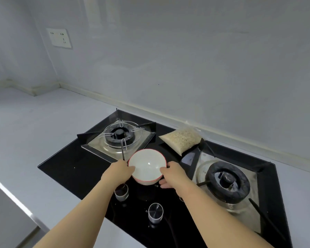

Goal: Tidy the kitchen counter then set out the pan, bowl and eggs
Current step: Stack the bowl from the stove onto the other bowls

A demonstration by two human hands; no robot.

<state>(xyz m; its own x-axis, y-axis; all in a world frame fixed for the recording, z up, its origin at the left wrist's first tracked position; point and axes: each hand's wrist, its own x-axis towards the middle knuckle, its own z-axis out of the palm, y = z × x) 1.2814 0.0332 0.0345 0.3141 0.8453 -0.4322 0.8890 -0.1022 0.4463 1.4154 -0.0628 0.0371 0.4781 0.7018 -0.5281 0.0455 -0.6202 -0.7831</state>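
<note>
While clasped on both sides, holds nothing: bowl, white within, red along the rim, mouth tilted back toward the forearms. Pinched at its left edge by the left hand, thumb laid on the inner wall, fingers curled round the outside. Grasped at its right edge by the right hand, thumb over the rim, fingers curled beneath the outer wall. Poised over the black glass of the hob, between the two sets of fingers; cannot tell whether resting on the glass or lifted clear.

Just beyond the left fingers, the left burner under a wire rack. To the right of the right fingers, the right burner, near but apart. Beyond the right fingers, toward the wall, a clear bag full of pale grain, lying flat on the hob between the burners.

Nearer than the fingers, under the left wrist, the left knob; between the forearms, the right knob. Far left of the left fingers, pale counter; high on the wall, a socket.
</note>
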